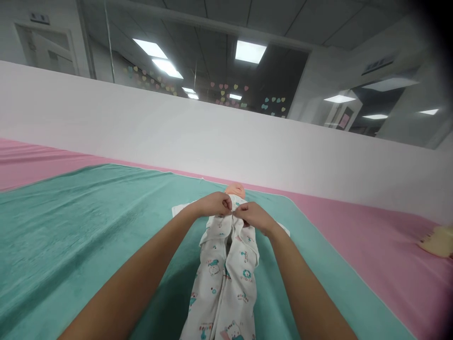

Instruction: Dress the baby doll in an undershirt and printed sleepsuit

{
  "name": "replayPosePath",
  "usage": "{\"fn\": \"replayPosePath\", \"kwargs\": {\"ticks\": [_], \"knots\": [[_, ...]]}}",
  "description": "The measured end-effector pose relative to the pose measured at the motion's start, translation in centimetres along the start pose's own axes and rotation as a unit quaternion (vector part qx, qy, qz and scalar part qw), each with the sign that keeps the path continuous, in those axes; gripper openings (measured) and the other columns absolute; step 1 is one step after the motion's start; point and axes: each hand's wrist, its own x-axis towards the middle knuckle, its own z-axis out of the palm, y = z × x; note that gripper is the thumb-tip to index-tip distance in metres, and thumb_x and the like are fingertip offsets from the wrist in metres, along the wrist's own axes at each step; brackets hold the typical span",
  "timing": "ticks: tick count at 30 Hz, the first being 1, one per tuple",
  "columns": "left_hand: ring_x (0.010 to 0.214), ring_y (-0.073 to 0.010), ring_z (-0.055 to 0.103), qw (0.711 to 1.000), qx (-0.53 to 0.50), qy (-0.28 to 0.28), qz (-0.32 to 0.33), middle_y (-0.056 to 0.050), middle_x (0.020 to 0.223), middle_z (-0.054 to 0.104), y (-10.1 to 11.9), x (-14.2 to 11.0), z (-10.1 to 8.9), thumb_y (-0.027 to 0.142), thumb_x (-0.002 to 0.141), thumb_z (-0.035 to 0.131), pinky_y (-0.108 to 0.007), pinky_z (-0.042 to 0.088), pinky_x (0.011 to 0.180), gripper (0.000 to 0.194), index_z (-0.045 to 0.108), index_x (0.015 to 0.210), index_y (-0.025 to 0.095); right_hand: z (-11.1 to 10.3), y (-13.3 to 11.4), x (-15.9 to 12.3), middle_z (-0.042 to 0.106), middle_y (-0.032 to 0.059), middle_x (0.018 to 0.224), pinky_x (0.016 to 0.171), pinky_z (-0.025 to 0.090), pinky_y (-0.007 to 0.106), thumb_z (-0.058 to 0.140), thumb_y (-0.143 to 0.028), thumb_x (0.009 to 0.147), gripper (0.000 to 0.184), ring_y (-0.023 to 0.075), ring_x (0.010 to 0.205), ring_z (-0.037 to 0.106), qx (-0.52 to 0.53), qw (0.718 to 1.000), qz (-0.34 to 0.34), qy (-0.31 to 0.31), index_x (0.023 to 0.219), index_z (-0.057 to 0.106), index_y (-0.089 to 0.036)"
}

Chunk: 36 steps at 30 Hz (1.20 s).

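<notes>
You're right at the chest of a baby doll (236, 190), lying on its back with its head at the far end, on a teal towel (88, 212) spread over a pink sheet (371, 250). Your left hand (212, 204) and right hand (254, 217) meet at the centre, fingers curled narrow and pinching the two front edges of a white printed sleepsuit (222, 278), though the fingertips are mostly hidden. That cloth looks soft, thin and light, so expect it to bunch and slide; the front edges by the opening look the surest hold. A white cloth (180, 210) shows beneath the doll, and a cream pad (439, 241) sits off to the right
</notes>
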Motion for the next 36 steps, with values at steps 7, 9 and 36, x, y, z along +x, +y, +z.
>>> {"fn": "replayPosePath", "kwargs": {"ticks": [7, 9, 36], "knots": [[0.059, -0.0109, 0.052, 0.992, -0.127, -0.012, 0.015, -0.001, 0.068, 0.058, -0.3, 0.2, 0.4, 0.029, 0.065, 0.060, -0.023, 0.041, 0.054, 0.019, 0.057, 0.079, 0.016, 0.1, 1.3, 0.0, 0.057, 0.0025, 0.067, 0.058, 0.047, 0.024, 0.058, -0.034, 0.070, 0.019, 0.0108, 0.060, 0.054, 0.237, 0.967, 0.035, -0.088, 0.070, 0.056, -0.015], [0.058, -0.0103, 0.051, 0.989, -0.146, -0.022, 0.009, 0.000, 0.065, 0.056, -0.3, 0.3, 0.7, 0.029, 0.065, 0.061, -0.023, 0.041, 0.055, 0.019, 0.057, 0.079, 0.016, 0.1, 1.7, 0.1, 0.055, 0.0004, 0.062, 0.053, 0.045, 0.020, 0.059, -0.032, 0.070, 0.018, 0.0085, 0.055, 0.051, 0.273, 0.958, 0.024, -0.085, 0.069, 0.056, -0.014], [0.060, -0.0087, 0.046, 0.979, -0.196, -0.056, -0.002, 0.001, 0.067, 0.051, -0.2, 0.1, 0.8, 0.031, 0.067, 0.063, -0.022, 0.035, 0.056, 0.024, 0.058, 0.083, 0.014, 0.3, 1.7, 0.1, 0.066, 0.0081, 0.067, 0.045, 0.042, 0.017, 0.060, -0.045, 0.072, 0.035, 0.0079, 0.049, 0.056, 0.237, 0.968, 0.019, -0.083, 0.070, 0.065, -0.011]]}}
